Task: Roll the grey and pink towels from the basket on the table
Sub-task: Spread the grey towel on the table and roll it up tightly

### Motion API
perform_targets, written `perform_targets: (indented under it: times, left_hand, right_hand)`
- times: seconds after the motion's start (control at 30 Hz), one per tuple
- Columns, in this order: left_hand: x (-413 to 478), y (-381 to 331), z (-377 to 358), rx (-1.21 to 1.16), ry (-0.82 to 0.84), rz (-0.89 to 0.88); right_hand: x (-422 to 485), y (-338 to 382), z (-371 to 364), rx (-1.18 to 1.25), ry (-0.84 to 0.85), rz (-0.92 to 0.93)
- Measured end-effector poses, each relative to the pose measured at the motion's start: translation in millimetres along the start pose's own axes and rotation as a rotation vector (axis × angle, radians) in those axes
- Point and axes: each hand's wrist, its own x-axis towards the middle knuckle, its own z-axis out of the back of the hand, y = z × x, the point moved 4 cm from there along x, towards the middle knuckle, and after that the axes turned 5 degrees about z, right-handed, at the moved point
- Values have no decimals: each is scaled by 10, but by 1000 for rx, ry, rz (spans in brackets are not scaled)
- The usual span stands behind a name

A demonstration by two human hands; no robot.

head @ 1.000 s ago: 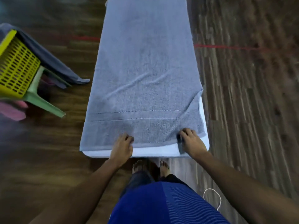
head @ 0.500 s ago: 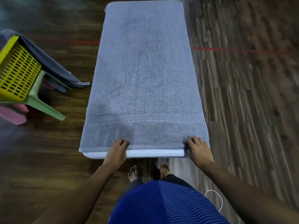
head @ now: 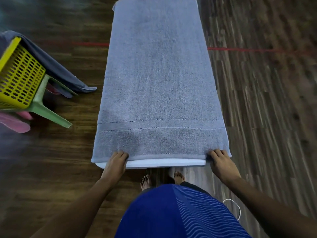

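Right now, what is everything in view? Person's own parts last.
grey towel: one, grey, spread over the table
table: one, white, near edge showing under towel
basket: one, yellow, left, on the stool
stool: one, green, left
dark cloth: one, dark grey, draped over basket
pink towel: one, pink, far left by stool
floor line: one, red, either side of table
cable: one, white, lower right
feet: two, bare, below table end
left hand: one, grips towel's near hem
right hand: one, grips towel's near right corner

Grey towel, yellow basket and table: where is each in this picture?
grey towel [head: 157, 79], head view, middle of its spread surface
yellow basket [head: 18, 74], head view, its perforated wall
table [head: 164, 163], head view, bare white near edge
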Motion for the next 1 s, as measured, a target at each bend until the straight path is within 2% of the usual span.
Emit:
perform_targets:
  times: [0.17, 0.3, 0.7, 1.0]
  left_hand:
    - [-21, 34, -18, 87, 74, -46]
    - [-12, 76, 13, 143, 19, -2]
    - [2, 162, 45, 94, -48, 128]
    - [72, 273, 89, 135, 10, 133]
  right_hand:
    - [2, -2, 38, -32, 21, 73]
    - [36, -52, 36, -45, 34, 119]
    - [95, -26, 10, -79, 103, -15]
    - [191, -53, 15, 30, 99, -17]
